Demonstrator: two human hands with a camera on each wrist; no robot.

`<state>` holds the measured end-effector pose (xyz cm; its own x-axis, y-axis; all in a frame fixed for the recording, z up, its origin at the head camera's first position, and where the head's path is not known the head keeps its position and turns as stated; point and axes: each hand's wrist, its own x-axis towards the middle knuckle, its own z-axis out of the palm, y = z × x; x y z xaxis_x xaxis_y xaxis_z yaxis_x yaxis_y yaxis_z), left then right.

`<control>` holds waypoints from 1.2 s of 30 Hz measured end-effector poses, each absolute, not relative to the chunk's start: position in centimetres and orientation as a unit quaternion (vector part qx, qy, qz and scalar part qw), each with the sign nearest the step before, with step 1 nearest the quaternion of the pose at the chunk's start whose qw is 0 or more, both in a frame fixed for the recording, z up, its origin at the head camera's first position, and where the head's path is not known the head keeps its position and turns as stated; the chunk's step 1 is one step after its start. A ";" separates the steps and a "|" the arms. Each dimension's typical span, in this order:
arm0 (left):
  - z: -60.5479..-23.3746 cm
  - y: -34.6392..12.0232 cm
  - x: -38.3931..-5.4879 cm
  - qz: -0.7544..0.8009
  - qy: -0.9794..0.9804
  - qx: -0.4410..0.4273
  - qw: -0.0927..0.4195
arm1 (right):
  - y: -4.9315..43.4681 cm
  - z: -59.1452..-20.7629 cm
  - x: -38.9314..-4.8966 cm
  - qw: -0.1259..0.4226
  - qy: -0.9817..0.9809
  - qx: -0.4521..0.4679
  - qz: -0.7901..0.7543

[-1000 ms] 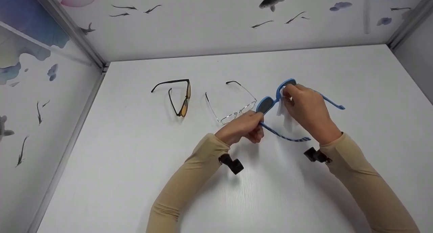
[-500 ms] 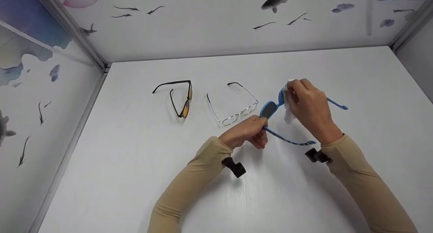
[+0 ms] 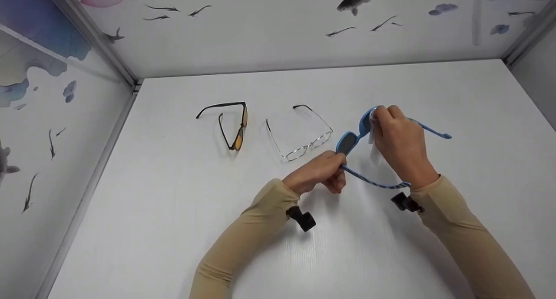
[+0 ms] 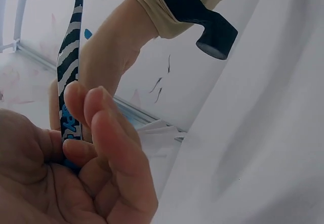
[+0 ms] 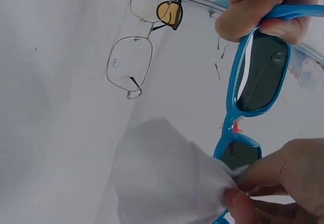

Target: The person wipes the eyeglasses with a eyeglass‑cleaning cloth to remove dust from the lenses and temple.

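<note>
Blue-framed sunglasses [image 3: 347, 142] with dark lenses are held up above the table, both temples unfolded. My left hand [image 3: 319, 171] pinches them at the hinge end between thumb and fingers; a striped temple [image 4: 70, 67] rises from that grip in the left wrist view. With my right hand [image 3: 399, 140] I pinch a white cloth [image 5: 162, 176] against the other lens. In the right wrist view the cloth hangs down and covers part of that lens [image 5: 240, 154]. The near lens [image 5: 263, 72] shows uncovered.
Thin silver-framed eyeglasses [image 3: 305, 147] lie on the white table [image 3: 152, 181] left of the hands. Farther left are black-framed glasses [image 3: 243, 116] with yellow lenses. Printed panels [image 3: 269, 38] wall the table at the back and left.
My right hand with the cloth moves over the far lens, first up to its top edge, then slightly back down. The left hand and sunglasses shift a little right and toward me.
</note>
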<state>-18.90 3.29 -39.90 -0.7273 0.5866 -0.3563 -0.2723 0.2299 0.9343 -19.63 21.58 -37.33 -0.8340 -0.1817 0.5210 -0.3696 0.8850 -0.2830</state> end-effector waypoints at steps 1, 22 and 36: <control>-40.0 3.4 -18.9 0.613 0.699 0.110 0.350 | 21.6 -37.4 -19.7 0.266 -0.936 0.139 0.183; -40.1 -0.6 -20.9 0.640 0.708 0.094 0.282 | 24.3 -36.3 -16.3 0.323 -0.868 0.236 0.296; -40.0 -2.4 -21.3 0.625 0.709 0.104 0.310 | 28.1 -31.4 -16.2 0.298 -0.841 0.186 0.411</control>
